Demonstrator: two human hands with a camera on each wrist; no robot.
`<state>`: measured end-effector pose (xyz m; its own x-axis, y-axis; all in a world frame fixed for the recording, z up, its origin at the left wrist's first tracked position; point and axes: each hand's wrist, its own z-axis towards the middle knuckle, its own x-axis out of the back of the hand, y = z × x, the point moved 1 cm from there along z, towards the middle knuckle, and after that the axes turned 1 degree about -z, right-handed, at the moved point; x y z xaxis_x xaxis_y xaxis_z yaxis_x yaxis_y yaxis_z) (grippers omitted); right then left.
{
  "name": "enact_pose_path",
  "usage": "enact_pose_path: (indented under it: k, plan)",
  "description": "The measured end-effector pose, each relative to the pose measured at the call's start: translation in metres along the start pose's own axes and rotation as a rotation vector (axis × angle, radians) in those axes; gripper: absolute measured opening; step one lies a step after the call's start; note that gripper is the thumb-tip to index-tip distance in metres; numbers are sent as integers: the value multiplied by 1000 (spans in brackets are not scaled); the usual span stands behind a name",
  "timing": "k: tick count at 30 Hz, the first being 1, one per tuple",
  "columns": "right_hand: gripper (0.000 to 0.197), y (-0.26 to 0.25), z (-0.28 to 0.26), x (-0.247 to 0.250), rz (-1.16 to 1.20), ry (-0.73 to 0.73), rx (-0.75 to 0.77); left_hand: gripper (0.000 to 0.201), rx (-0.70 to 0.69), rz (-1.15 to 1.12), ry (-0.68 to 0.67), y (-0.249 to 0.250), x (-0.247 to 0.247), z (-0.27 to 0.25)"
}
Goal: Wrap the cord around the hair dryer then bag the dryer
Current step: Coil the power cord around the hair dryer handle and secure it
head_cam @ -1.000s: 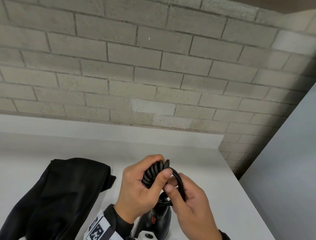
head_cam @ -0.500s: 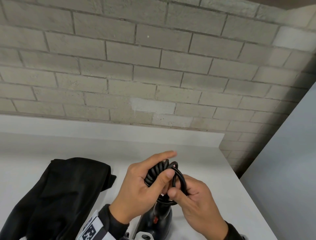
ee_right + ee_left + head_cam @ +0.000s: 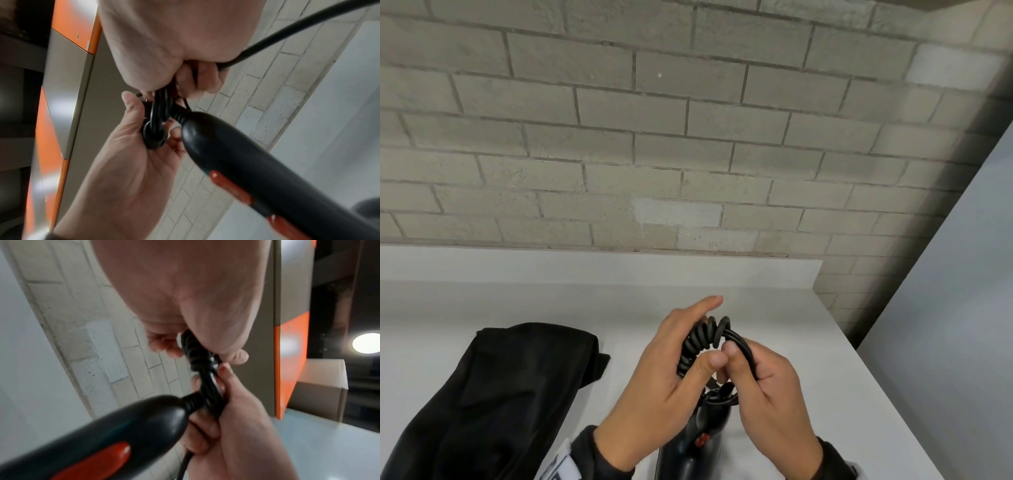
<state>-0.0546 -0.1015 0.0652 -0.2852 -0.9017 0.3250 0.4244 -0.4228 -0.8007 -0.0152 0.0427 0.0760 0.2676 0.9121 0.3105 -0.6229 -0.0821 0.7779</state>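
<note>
A black hair dryer [image 3: 698, 442] with red switches hangs handle-up between my hands, above the white table [image 3: 808, 394]. Its black cord [image 3: 702, 342] is gathered into a bundle of loops just above the handle end. My left hand [image 3: 671, 359] holds the bundle with thumb and curled fingers, the index finger sticking straight out. My right hand [image 3: 743, 370] pinches the outer loops beside the left thumb. In the left wrist view the cord [image 3: 205, 379] runs from the dryer handle [image 3: 123, 426] through my right hand [image 3: 226, 402]. In the right wrist view a loose stretch of cord [image 3: 287, 32] leads away.
A black cloth bag [image 3: 493, 394] lies crumpled on the table to the left of my hands. A brick wall [image 3: 688, 137] stands behind the table, and a grey panel [image 3: 945, 308] rises along its right edge.
My left index finger has straightened out from the bundle. My right hand has slid along the loops, and its thumb now meets the left thumb. The dryer stays in place.
</note>
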Motion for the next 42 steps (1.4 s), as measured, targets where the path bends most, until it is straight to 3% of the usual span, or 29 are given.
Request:
enact_pose_path:
  k: [7,12,15,19,23,28,34,36,38,40,42]
  plan:
    - [34,2,-5,-7,-13,185,-41,41,18,243,185,10,-7,-1]
    - [49,11,-9,-10,-134,264,-11,32,166,2,89,16,-4,1]
    - [56,13,-10,-14,-157,299,7,24,159,-7,15,21,-7,1]
    - [47,11,-12,-13,-174,272,37,21,128,-100,124,22,-20,-5]
    - [54,6,-10,-8,-91,115,52,55,83,-208,166,17,-22,-10]
    - [47,0,-5,-3,36,-8,27,33,41,-230,189,14,-24,-11]
    - [52,-3,-7,-13,128,144,28,27,54,-230,312,10,-25,-10]
    - [36,-2,-8,-17,168,223,-7,29,67,-243,364,8,-24,-9]
    - [26,-1,-10,-17,125,311,81,28,90,-275,415,5,-22,-6]
    - [24,4,-12,-15,-78,371,307,27,107,-303,453,2,-20,-3]
    - [8,8,-13,-17,-253,388,426,26,100,-309,474,0,-19,0]
